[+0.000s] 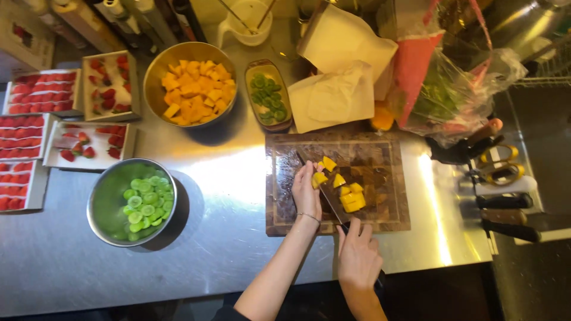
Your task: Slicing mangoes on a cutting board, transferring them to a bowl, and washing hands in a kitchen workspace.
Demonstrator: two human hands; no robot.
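Note:
My right hand [358,254] grips the handle of a dark kitchen knife [324,193] whose blade lies across the wooden cutting board [380,157]. My left hand [306,189] rests on the board at the blade's left side, fingertips touching a yellow mango chunk [319,178]. More mango chunks [352,198] lie right of the blade. A gold bowl [156,68] behind holds several cut mango cubes [194,90].
A steel bowl [102,196] of green fruit slices stands left on the steel counter [226,196]. Strawberry boxes [35,128] line the far left. A small oval dish of green slices [267,95], white paper [333,95], a plastic bag [452,95] and a knife rack [505,196] surround the board.

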